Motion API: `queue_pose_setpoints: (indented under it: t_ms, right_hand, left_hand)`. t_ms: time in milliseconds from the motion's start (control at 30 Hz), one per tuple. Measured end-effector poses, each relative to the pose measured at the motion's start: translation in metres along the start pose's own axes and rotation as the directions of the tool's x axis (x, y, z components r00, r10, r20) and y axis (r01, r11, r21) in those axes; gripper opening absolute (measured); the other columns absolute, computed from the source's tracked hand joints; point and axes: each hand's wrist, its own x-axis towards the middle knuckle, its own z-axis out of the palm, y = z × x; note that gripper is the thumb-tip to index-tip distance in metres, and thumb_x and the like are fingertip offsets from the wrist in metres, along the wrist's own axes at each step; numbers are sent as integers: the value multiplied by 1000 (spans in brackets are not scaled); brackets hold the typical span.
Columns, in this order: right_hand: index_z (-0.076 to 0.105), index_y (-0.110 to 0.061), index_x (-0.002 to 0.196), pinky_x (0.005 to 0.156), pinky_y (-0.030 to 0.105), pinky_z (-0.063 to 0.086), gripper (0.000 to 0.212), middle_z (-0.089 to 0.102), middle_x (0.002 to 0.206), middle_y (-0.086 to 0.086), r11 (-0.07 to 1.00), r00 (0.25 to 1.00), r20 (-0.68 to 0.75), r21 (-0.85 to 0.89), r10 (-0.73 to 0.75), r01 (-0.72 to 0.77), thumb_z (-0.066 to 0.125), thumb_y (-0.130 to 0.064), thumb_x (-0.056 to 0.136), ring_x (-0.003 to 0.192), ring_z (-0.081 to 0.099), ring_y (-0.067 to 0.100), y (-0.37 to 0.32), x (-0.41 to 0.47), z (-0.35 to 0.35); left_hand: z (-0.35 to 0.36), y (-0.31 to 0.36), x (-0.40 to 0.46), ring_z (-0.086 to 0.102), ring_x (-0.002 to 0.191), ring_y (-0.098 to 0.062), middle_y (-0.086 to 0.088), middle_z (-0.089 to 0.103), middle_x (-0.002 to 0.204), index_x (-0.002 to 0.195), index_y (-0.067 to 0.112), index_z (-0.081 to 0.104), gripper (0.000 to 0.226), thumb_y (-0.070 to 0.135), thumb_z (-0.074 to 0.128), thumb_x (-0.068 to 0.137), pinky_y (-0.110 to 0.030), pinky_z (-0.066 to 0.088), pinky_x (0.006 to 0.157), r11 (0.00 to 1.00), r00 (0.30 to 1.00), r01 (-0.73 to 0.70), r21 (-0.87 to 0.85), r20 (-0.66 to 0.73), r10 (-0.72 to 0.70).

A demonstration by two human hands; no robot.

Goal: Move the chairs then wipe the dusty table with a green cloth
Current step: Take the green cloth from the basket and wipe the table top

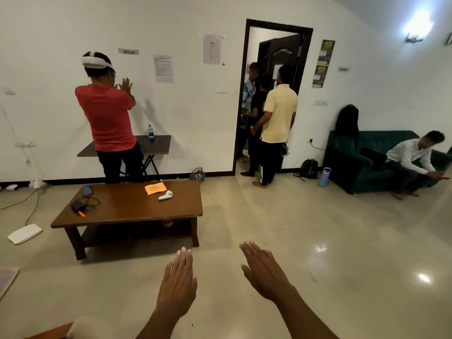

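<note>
Glossy floor (305,228); both hands, left (177,287) and right (265,272), flat, empty, near coffee table (127,209).

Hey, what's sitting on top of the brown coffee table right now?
On the coffee table: a phone, a black charger with its cable, an orange pen, an orange paper and a white controller. Something on the shelf beneath is mostly hidden.

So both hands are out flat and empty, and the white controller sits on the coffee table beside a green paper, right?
Not quite. In the head view the paper beside the white controller on the coffee table is orange, not green. The left hand and right hand are indeed flat and empty.
</note>
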Motion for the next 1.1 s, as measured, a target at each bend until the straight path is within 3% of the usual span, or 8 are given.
queue_pose_setpoints:
  t_ms: [67, 233, 333, 400, 467, 533, 667, 1100]
  right_hand:
    - [50, -20, 145, 101, 31, 55, 57, 62, 150, 3, 1000, 999, 33, 3, 16, -16, 32, -43, 97, 141, 58, 19, 26, 15, 6]
    - [23, -16, 166, 126, 39, 24, 93, 19, 176, 5, 998, 992, 112, 29, -58, 55, -5, -55, 86, 164, 15, 22, 70, 59, -4]
    - [41, -11, 159, 118, 39, 40, 82, 27, 171, 3, 994, 992, 72, 23, -106, 105, 11, -52, 95, 155, 39, 25, 97, 93, -13]
    - [48, -10, 155, 113, 39, 47, 60, 31, 166, 2, 987, 989, 21, 63, -148, 147, 33, -41, 106, 149, 49, 26, 104, 124, -2]
    - [30, -13, 164, 124, 40, 32, 57, 21, 174, 7, 980, 979, 60, 71, -193, 189, 39, -35, 112, 161, 27, 24, 103, 139, -2]
    - [21, -14, 167, 127, 39, 24, 62, 14, 177, 6, 972, 972, 74, 94, -223, 215, 30, -40, 111, 164, 15, 23, 100, 148, 3]
    - [15, -15, 168, 128, 35, 20, 70, 9, 178, 4, 959, 956, 142, 156, -258, 236, 13, -47, 106, 165, 9, 21, 86, 168, 31]
    - [10, -19, 169, 129, 35, 17, 64, 3, 178, 1, 904, 889, 181, 158, -422, 397, 34, -41, 114, 165, 1, 17, 7, 288, 76]
  left_hand:
    - [7, 7, 15, -12, 165, -27, -13, -18, 176, 165, 6, -16, 75, 36, 30, 114, -33, -11, 119, 999, 1000, 29, 30, -6, -29]
    - [8, 30, 52, -14, 164, -26, -12, -19, 176, 166, 7, -16, 74, 35, 28, 114, -30, -11, 118, 991, 995, 92, 98, 19, -95]
    - [14, 46, 73, -4, 165, -27, -12, -12, 176, 167, 6, -8, 76, 35, 37, 113, -34, -6, 122, 987, 984, 162, 4, -81, -161]
    - [17, 44, 79, 29, 160, -30, -17, 21, 173, 165, 1, 22, 79, 35, 58, 103, -39, 18, 123, 987, 985, 153, 47, -93, -148]
    - [12, 44, 83, 39, 155, -30, -18, 33, 169, 162, 1, 34, 79, 35, 66, 98, -41, 30, 120, 983, 985, 171, 74, -49, -168]
    - [12, 41, 84, 16, 162, -28, -16, 7, 173, 166, 2, 13, 80, 35, 55, 106, -43, 19, 127, 969, 978, 208, 129, -38, -205]
    - [19, 18, 84, 54, 145, -33, -20, 51, 158, 152, 0, 53, 79, 37, 81, 87, -45, 42, 114, 926, 941, 308, 220, 72, -331]
    - [29, -84, 115, 73, 121, -35, -22, 70, 135, 132, -4, 71, 85, 30, 100, 59, -47, 62, 91, 855, 866, 480, 197, 48, -498]
